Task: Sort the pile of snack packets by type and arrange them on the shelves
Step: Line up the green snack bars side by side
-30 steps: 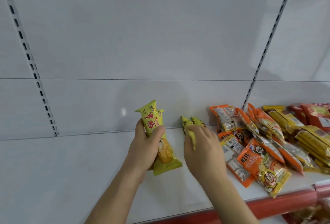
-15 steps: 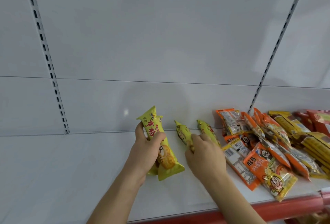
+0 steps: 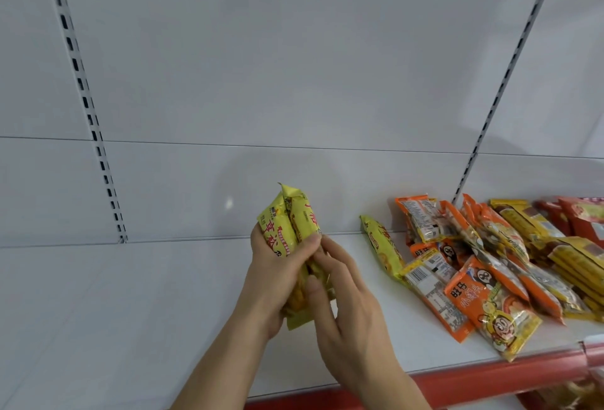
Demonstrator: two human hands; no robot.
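My left hand point(image 3: 276, 274) grips two yellow-green snack packets point(image 3: 289, 225) held upright side by side above the white shelf point(image 3: 130, 311). My right hand point(image 3: 346, 305) presses against the right-hand packet of the pair, its fingers laid along it and its thumb on the wrapper. One more yellow-green packet point(image 3: 382, 246) lies on the shelf to the right, at the edge of the mixed pile point(image 3: 490, 262) of orange, yellow and red packets.
The shelf's back panel point(image 3: 294, 82) is white with two slotted uprights point(image 3: 85, 108). A red price strip point(image 3: 474, 380) runs along the shelf's front edge. The shelf's left half is bare white surface. More packets show on a lower shelf at bottom right.
My right hand brought a yellow-green packet leftward from the shelf and set it against the one in my left hand. The camera view shifted slightly left.
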